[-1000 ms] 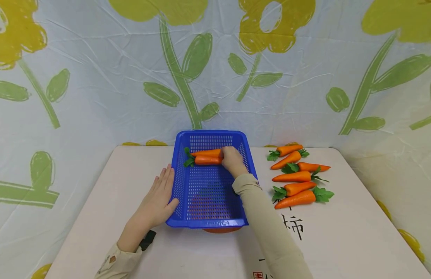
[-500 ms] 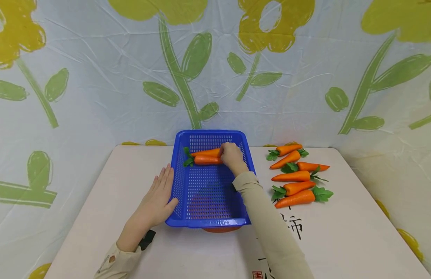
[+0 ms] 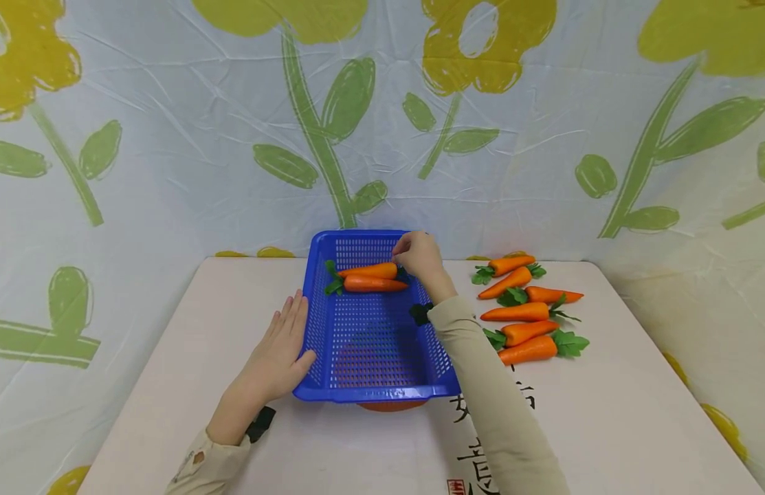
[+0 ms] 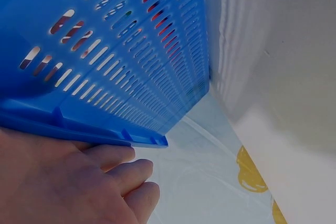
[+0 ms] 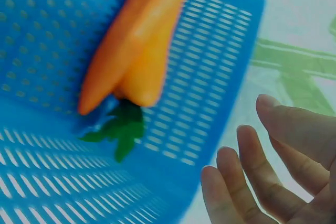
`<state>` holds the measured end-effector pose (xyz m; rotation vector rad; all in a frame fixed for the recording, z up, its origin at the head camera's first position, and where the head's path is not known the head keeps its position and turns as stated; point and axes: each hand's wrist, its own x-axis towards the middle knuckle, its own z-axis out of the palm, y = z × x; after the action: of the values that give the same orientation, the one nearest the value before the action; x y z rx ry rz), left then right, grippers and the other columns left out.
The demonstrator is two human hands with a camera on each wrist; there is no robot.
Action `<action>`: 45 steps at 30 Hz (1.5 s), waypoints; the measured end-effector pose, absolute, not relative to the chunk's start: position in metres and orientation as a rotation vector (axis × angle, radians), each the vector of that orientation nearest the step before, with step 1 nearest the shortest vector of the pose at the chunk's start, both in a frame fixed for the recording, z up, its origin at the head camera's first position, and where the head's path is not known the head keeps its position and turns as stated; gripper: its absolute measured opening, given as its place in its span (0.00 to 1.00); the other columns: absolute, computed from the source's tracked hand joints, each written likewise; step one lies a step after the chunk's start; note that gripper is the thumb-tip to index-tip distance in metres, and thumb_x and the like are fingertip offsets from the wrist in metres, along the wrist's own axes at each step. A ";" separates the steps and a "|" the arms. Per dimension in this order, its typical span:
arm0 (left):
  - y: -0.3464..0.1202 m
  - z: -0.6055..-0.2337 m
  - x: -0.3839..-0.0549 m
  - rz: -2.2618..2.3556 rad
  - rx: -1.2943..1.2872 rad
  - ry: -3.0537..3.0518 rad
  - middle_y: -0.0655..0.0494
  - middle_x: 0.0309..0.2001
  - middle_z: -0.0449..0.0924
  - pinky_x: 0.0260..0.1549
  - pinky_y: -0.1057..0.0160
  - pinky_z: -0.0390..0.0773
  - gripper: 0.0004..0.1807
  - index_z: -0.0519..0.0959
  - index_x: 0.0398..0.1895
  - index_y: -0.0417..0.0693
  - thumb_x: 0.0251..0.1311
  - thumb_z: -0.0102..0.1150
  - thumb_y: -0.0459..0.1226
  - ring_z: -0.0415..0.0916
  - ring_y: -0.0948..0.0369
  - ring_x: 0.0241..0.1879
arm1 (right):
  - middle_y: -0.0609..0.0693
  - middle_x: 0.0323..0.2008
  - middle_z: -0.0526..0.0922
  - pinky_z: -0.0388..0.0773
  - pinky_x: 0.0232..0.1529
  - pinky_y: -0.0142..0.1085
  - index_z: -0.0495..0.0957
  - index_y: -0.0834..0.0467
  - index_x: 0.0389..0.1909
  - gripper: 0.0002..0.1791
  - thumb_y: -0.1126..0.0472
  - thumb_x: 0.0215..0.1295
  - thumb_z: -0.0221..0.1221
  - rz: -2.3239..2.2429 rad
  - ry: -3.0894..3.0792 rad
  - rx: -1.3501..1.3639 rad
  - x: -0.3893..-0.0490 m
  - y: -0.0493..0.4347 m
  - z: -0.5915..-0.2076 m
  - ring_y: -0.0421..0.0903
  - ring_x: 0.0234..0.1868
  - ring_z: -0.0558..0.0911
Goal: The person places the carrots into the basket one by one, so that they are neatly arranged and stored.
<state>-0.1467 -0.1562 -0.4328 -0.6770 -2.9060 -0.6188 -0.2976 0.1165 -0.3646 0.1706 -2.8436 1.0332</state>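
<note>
A blue perforated plastic basket [image 3: 382, 394] stands at the middle of the table. Inside, toward its far end, two orange carrots lie side by side: the front carrot [image 3: 374, 283] with leaves to the left, the rear carrot [image 3: 366, 271] with leaves to the right. Over the basket's far right corner is my right hand [image 3: 419, 256]; its fingers [image 5: 252, 171] are relaxed and apart, holding nothing in the right wrist view. My left hand [image 3: 280, 347] rests with extended fingers along the left rim, and the left wrist view has it just under that rim [image 4: 68, 132].
On the table [image 3: 333, 454], right of the basket, several more carrots [image 3: 530, 350] lie in a loose column. A reddish-brown patch [image 3: 392, 406] shows beneath the basket's front edge. A flower-printed cloth [image 3: 203, 172] hangs close behind the table.
My right hand has let go of the carrot in the basket and risen away toward the far right corner, uncovering the carrots' right ends. The left hand stays at the rim.
</note>
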 end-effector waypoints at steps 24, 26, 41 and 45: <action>-0.155 -0.431 -0.146 -0.625 -0.680 -2.915 0.36 0.78 0.33 0.71 0.39 0.43 0.45 0.39 0.77 0.30 0.63 0.48 0.38 0.33 0.41 0.77 | 0.59 0.41 0.84 0.78 0.49 0.47 0.84 0.63 0.40 0.08 0.63 0.63 0.65 1.372 -2.661 0.220 -0.237 0.168 -0.311 0.55 0.43 0.81; -0.155 -0.432 -0.146 -0.624 -0.680 -2.912 0.36 0.78 0.34 0.71 0.39 0.43 0.45 0.39 0.77 0.29 0.63 0.49 0.38 0.33 0.41 0.77 | 0.59 0.41 0.84 0.78 0.48 0.47 0.84 0.63 0.41 0.08 0.63 0.63 0.65 1.373 -2.634 0.214 -0.231 0.175 -0.310 0.55 0.43 0.81; -0.155 -0.431 -0.147 -0.624 -0.681 -2.911 0.35 0.78 0.34 0.71 0.39 0.43 0.45 0.40 0.77 0.28 0.63 0.48 0.38 0.33 0.40 0.77 | 0.49 0.38 0.84 0.77 0.37 0.29 0.84 0.62 0.43 0.15 0.53 0.65 0.64 1.359 -2.480 0.120 -0.190 0.250 -0.317 0.43 0.37 0.81; -0.155 -0.431 -0.147 -0.628 -0.682 -2.912 0.35 0.78 0.34 0.71 0.39 0.43 0.45 0.40 0.77 0.29 0.63 0.48 0.38 0.33 0.41 0.77 | 0.44 0.37 0.84 0.76 0.36 0.28 0.84 0.62 0.45 0.17 0.53 0.66 0.64 1.380 -2.443 0.111 -0.183 0.275 -0.326 0.41 0.38 0.80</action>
<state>-0.1467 -0.1554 -0.4311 -0.6825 -2.9118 -0.6282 -0.1831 0.2747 -0.3264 0.1111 -2.4427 1.3798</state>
